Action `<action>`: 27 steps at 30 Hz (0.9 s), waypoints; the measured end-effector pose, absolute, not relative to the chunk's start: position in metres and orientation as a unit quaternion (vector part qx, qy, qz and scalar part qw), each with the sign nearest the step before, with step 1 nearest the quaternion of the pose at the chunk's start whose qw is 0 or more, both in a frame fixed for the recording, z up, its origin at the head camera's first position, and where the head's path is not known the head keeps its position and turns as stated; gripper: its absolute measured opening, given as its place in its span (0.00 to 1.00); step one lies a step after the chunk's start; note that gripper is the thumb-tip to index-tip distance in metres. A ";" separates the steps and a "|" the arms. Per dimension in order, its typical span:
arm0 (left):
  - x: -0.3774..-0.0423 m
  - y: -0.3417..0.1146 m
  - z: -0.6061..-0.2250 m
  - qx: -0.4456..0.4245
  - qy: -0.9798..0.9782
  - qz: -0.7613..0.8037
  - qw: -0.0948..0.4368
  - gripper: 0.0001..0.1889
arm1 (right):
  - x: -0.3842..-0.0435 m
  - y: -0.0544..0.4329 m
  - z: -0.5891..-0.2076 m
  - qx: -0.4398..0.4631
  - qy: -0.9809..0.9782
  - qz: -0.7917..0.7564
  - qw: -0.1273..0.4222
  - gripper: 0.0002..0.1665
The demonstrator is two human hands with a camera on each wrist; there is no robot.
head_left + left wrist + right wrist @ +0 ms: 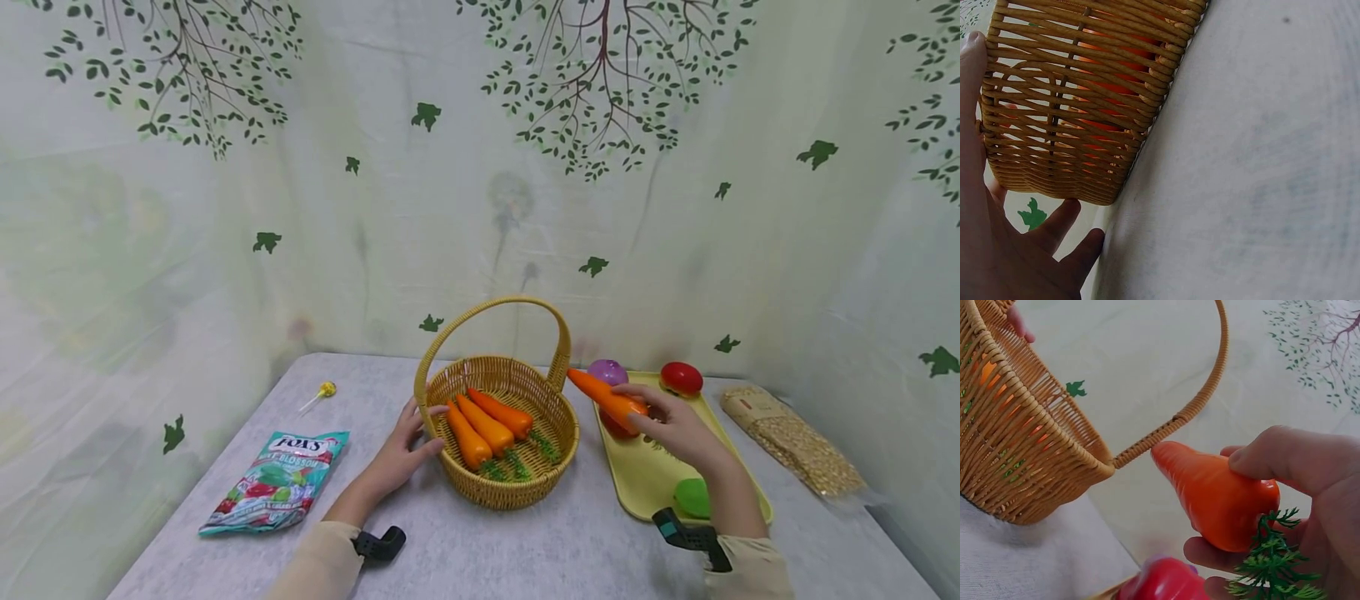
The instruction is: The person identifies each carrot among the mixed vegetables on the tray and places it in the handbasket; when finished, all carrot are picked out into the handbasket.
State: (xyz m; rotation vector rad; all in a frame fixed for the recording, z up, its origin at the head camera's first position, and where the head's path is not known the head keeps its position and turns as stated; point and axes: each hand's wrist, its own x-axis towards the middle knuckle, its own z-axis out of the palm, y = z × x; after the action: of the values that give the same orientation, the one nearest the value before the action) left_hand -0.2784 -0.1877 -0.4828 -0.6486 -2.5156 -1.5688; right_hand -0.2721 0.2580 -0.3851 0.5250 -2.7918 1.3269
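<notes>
A wicker basket (501, 493) with a tall arched handle stands on the table, with three orange carrots (495, 433) with green tops lying inside. My left hand (401, 454) holds the basket's left rim, one finger over the edge and the thumb outside; in the left wrist view, other fingers (1060, 219) spread beside the woven wall. To the right of the basket, my right hand (675, 421) grips a glossy carrot (1216, 494) above the yellow tray (633, 492). The carrot's tip points at the handle's right base, and its green top hangs near my palm.
Around the tray are a purple item (607, 372), a red item (681, 378) and a green item (692, 497); another red one is partly hidden under the held carrot. A bag of grains (795, 442) lies far right. A candy bag (277, 483) and a lollipop (326, 389) lie left.
</notes>
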 end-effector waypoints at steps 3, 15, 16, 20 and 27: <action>-0.278 -0.187 -0.483 -0.215 -0.827 -0.517 0.054 0.26 | -0.271 0.258 -0.383 0.157 -0.890 0.429 0.006 0.26; -0.279 -0.188 -0.483 -0.214 -0.826 -0.519 0.052 0.26 | -0.265 0.255 -0.375 0.169 -0.883 0.438 0.008 0.21; -0.279 -0.188 -0.483 -0.216 -0.824 -0.520 0.053 0.26 | -0.266 0.253 -0.375 0.171 -0.883 0.436 0.006 0.21; -0.281 -0.189 -0.484 -0.222 -0.824 -0.519 0.061 0.26 | -0.269 0.242 -0.378 0.178 -0.886 0.429 -0.001 0.22; -0.280 -0.188 -0.484 -0.212 -0.828 -0.517 0.053 0.26 | -0.275 0.218 -0.386 0.169 -0.902 0.398 0.012 0.27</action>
State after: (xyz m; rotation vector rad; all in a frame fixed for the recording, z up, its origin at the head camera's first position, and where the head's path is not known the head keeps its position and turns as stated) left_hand -0.2796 -0.1885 -0.4843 -0.6428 -2.5158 -1.5714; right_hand -0.2752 0.2182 -0.3860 0.5265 -2.8110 1.2413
